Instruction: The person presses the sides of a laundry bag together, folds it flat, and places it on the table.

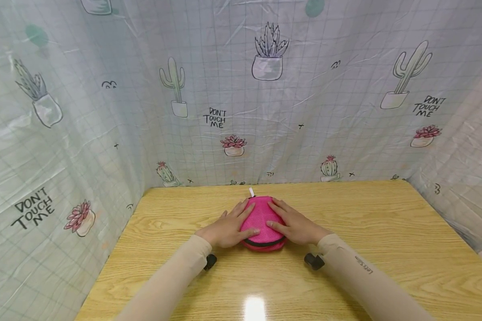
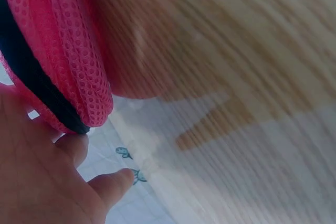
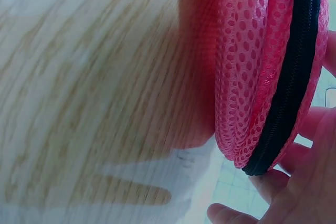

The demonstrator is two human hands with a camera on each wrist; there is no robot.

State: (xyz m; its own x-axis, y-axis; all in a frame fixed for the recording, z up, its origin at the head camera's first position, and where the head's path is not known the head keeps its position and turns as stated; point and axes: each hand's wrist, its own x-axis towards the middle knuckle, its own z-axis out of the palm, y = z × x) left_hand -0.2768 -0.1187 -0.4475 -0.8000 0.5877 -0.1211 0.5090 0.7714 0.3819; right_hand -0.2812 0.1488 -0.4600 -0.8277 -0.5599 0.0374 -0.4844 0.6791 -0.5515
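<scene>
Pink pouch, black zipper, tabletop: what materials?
Pink pouch: probably polyester mesh, slight sheen; small holes visible. Black zipper: matte, likely fabric tape; finely ribbed line along it. Tabletop: glossy wood or wood-look laminate; grain, bright reflection.

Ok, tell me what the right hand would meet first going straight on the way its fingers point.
The pink mesh pouch: the right hand touches its side, fingers angled forward and left. Over the top, the left hand might come next, though depth is unclear.
</scene>
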